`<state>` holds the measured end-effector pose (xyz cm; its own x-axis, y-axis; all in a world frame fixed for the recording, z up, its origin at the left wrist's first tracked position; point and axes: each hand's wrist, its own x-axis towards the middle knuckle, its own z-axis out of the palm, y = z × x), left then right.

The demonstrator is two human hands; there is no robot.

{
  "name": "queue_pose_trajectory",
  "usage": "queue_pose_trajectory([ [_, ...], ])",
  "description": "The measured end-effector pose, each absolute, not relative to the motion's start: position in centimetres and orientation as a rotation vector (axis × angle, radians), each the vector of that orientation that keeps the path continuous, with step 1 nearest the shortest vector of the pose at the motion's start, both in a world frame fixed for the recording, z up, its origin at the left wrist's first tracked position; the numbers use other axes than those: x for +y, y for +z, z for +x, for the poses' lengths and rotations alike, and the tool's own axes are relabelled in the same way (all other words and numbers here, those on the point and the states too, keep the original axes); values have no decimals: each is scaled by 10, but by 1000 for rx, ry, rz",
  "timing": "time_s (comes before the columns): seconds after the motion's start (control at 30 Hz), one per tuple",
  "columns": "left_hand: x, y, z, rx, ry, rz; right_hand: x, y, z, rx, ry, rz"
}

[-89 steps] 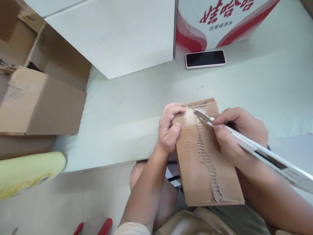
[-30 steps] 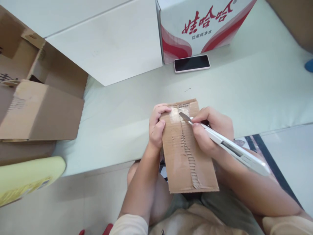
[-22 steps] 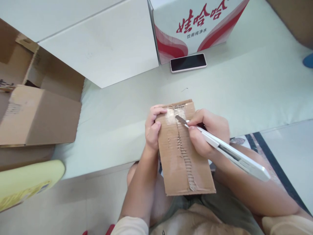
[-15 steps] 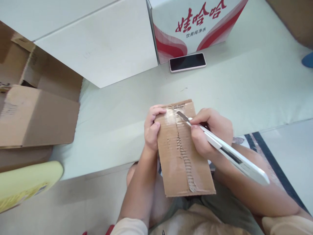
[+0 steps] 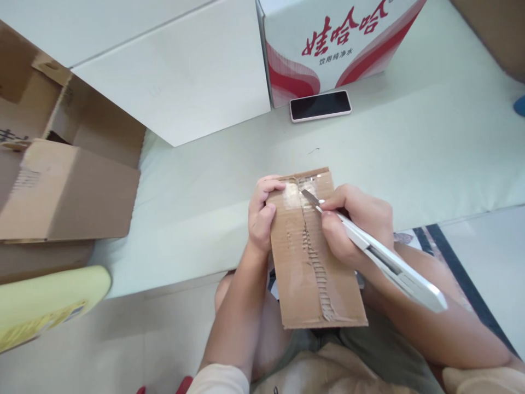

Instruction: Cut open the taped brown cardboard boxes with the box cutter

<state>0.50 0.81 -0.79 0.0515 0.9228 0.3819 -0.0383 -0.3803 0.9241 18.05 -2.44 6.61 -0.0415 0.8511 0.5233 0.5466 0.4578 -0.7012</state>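
Observation:
A small brown cardboard box point(image 5: 295, 273) is held over my lap, in front of the table edge. Its upper face has a torn strip of bare corrugation down the middle and shiny clear tape near the far end. My left hand point(image 5: 263, 210) grips the box's far left edge, thumb on top and fingers curled round the corner. In my right hand point(image 5: 361, 221) is a white utility knife point(image 5: 388, 257), pinched near its front end. The knife's extended blade points at the seam by the tape; whether it touches the cardboard I cannot tell.
Beyond the box, a phone point(image 5: 320, 106) lies on the pale green tabletop point(image 5: 213, 197). Behind it stand a white box with red lettering point(image 5: 328, 54) and a large plain white box point(image 5: 180, 76). Open cardboard boxes point(image 5: 94, 191) and a yellow-green object point(image 5: 53, 301) are at left.
The whole view has shifted slightly, so everything appears a little to the right. The blade tip sits slightly lower against the taped seam. Both hands keep their holds.

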Motion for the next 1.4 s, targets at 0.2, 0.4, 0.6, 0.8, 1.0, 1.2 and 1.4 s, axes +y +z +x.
queue_pose_trajectory([
  [0.2,9,-8,4,922,1456,1493,-25,66,182,-1754,374,-1174],
  [0.4,8,-8,5,925,1444,1479,-26,64,181,-1673,319,-1204],
  [0.6,8,-9,5,916,1454,1481,-25,66,181,-1735,367,-1204],
  [0.8,9,-9,5,891,1454,1469,-26,67,183,-1779,351,-1149],
  [1.0,8,-7,7,899,1455,1477,-27,63,186,-1711,306,-1113],
  [1.2,8,-5,7,927,1438,1480,-28,64,183,-1685,378,-1271],
  [1.4,9,-6,6,922,1440,1499,-26,68,182,-1720,416,-1271],
])
